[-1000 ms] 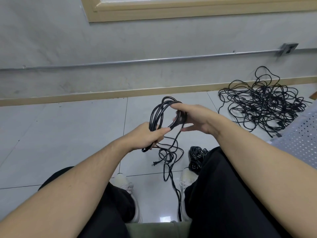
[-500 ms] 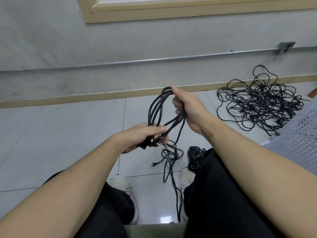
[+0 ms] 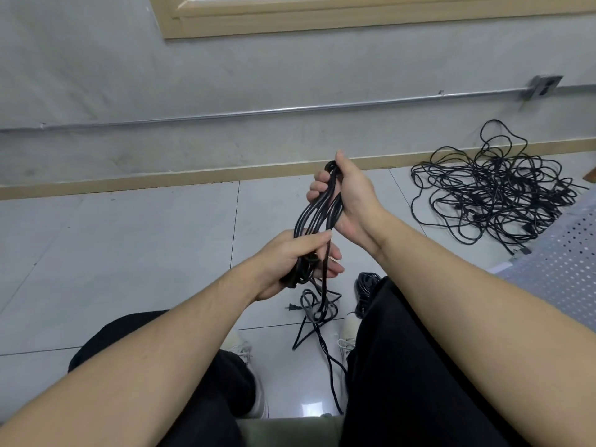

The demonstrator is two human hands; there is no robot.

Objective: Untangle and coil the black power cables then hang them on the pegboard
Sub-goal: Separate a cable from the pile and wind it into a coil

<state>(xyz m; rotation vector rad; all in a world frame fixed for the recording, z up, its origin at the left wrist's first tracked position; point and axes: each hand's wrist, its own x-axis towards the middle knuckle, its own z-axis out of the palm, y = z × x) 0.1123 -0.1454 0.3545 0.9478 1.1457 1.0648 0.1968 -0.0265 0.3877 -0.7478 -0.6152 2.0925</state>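
A black power cable coil (image 3: 317, 214) is stretched into long loops between both hands, above the floor. My left hand (image 3: 296, 262) is closed around its lower end. My right hand (image 3: 350, 198) grips the top of the loops, fingers wrapped round them. The cable's loose tail (image 3: 317, 309) hangs down to the floor between my feet, with a two-pin plug (image 3: 292, 307) lying at its left. A big tangled heap of black cables (image 3: 493, 191) lies on the tiles at the right, near the wall.
A small coiled black cable (image 3: 366, 291) lies by my right knee. A white perforated pegboard (image 3: 561, 262) rests at the right edge. My black-trousered legs and white shoes fill the lower frame. Grey wall with a metal conduit (image 3: 290, 108) and wooden skirting stands ahead.
My right hand has slid up and away from the left, pulling the loops taut into a longer, narrower bundle. My left hand has dropped slightly and kept its grip on the lower end.
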